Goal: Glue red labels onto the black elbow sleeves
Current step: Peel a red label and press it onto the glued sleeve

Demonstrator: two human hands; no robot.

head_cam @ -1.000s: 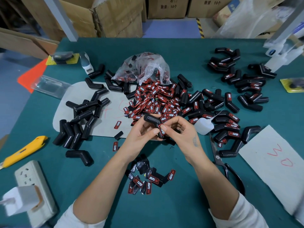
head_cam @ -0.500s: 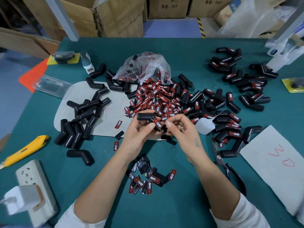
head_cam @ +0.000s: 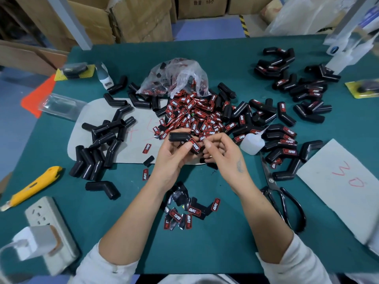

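Observation:
My left hand (head_cam: 174, 158) grips a black elbow sleeve (head_cam: 179, 136) above the table's middle. A red label (head_cam: 195, 144) lies on the sleeve's lower arm under my left thumb. Beside it, my right hand (head_cam: 222, 154) has its fingers curled and its fingertips at the label's edge. A heap of loose red labels (head_cam: 192, 117) lies just behind the hands. Plain black sleeves (head_cam: 106, 138) are piled at the left. Sleeves bearing labels (head_cam: 285, 140) lie at the right and far right.
A white glue bottle (head_cam: 251, 143) lies right of my hands, scissors (head_cam: 283, 197) nearer me. Peeled backings and labels (head_cam: 188, 212) sit between my forearms. A yellow utility knife (head_cam: 30, 187) and a power strip (head_cam: 47, 224) lie at the left, a white card (head_cam: 344, 185) at the right.
The sleeve has turned in my left hand, and the label now lies flat on it under my thumb. My right fingers have eased off to its edge.

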